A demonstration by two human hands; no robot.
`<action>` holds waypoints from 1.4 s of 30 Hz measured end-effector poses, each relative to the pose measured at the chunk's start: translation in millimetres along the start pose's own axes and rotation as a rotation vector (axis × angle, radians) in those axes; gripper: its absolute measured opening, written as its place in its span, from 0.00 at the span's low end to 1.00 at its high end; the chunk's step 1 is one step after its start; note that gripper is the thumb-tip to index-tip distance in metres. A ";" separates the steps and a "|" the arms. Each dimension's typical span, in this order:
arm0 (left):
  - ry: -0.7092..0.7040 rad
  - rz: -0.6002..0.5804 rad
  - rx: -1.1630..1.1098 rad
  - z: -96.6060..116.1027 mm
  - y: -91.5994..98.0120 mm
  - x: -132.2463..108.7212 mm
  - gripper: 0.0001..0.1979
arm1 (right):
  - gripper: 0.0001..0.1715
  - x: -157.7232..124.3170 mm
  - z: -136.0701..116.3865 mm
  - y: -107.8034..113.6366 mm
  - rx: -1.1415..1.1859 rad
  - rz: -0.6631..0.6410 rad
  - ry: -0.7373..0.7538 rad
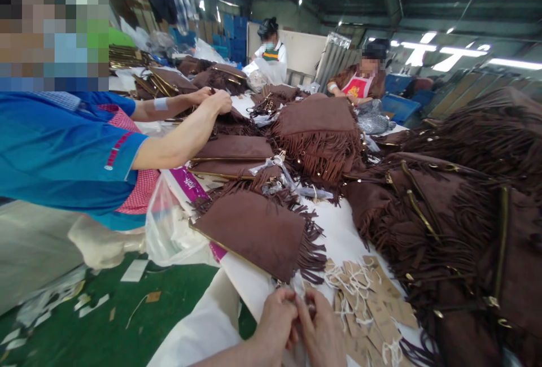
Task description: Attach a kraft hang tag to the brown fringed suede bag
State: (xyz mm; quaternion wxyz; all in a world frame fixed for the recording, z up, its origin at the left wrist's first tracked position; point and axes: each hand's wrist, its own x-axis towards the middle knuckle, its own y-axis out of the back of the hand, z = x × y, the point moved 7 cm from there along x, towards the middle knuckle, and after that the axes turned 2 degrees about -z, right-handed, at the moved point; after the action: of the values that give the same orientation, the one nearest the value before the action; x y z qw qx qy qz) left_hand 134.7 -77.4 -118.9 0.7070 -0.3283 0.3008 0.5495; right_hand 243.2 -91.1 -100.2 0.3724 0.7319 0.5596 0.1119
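Observation:
Side by side at the bottom of the head view, my left hand (277, 316) and my right hand (319, 324) are closed with fingertips pinched close together. What they pinch is mostly hidden; a bit of clear plastic (298, 283) shows at the fingertips. Just beyond them, a brown fringed bag (254, 231) lies flat on the white table, a gold zipper along its near edge. Its near corner reaches almost to my fingers. Right of my hands lies a heap of cardboard tags (372, 299) with white strings.
Brown fringed bags (444, 214) are heaped along the right, with another stack (317, 124) farther back. At left, a co-worker in a blue shirt (71, 158) reaches over the table. A plastic bag (169, 226) hangs at the table's edge. Two people work at the far end.

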 end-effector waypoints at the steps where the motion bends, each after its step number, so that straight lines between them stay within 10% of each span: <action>1: -0.003 0.005 -0.007 -0.8 1.9 1.1 0.18 | 0.20 0.9 -1.5 -3.6 -0.058 -0.021 -0.011; 10: -0.143 0.124 -0.079 1.9 28.4 2.4 0.15 | 0.10 11.8 -18.3 -5.8 -0.311 -0.197 0.055; 22: 0.030 0.031 -0.745 -10.1 15.2 -3.9 0.16 | 0.17 -6.0 -17.9 -34.2 0.372 -0.507 0.071; 33: 0.015 0.119 -0.661 -21.0 32.0 -8.3 0.11 | 0.17 -4.0 -32.2 16.4 0.367 -0.422 0.096; 42: 0.093 -0.042 -0.743 -19.0 18.7 -14.7 0.13 | 0.20 0.5 -42.2 0.8 0.644 -0.237 -0.106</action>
State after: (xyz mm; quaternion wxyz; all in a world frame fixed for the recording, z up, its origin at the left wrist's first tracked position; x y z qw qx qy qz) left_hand 112.1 -97.6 -121.3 0.5362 -0.5933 0.1058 0.5910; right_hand 219.5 -73.0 -70.3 0.1612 0.7466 0.6271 -0.1527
